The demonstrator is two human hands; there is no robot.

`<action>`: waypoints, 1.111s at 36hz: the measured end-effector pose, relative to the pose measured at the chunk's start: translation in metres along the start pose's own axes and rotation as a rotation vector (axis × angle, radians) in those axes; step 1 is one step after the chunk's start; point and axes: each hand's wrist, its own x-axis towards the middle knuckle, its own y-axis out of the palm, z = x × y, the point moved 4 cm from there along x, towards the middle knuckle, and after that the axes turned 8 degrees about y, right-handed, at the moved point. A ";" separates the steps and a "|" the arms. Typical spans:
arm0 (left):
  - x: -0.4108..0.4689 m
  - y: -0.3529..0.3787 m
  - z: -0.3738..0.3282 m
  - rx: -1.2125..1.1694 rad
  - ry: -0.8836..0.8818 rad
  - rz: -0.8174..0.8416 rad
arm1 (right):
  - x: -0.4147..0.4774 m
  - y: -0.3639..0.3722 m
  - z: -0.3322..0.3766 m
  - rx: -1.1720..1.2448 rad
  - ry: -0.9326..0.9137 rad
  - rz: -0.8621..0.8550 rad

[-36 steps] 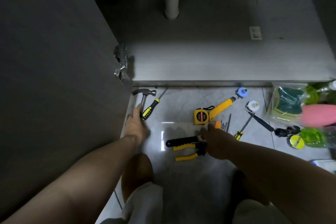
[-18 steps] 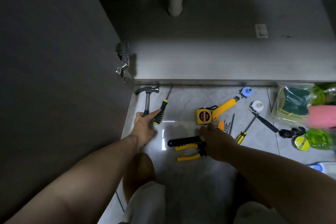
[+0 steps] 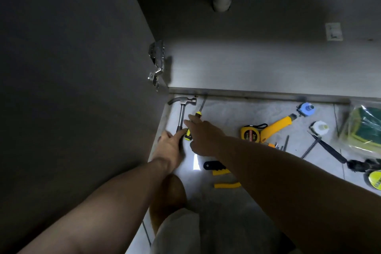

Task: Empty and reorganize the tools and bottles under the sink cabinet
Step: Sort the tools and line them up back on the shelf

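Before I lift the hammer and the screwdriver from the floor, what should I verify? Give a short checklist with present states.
1. Left hand holds hammer handle: ok, thumb curled over it.
2. Right hand holds screwdriver: cannot tell, fingers cover its handle.
3. Hammer claw free of cabinet door: cannot tell, very close.
4. Screwdriver tip free: cannot tell, it reaches the cabinet's lower edge.
5. Pliers fully visible: not ok, right forearm hides part.
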 end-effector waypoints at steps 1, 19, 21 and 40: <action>-0.001 0.001 -0.001 0.003 0.009 0.001 | 0.002 0.003 0.000 -0.018 0.007 0.009; 0.007 -0.003 0.003 0.027 0.041 -0.097 | -0.105 0.016 -0.111 0.320 0.336 -0.406; 0.006 -0.004 0.002 0.025 0.047 -0.094 | -0.120 0.011 -0.133 0.347 0.444 -0.467; -0.017 0.031 -0.066 0.008 0.493 0.362 | -0.121 0.026 -0.154 -0.233 0.419 -0.262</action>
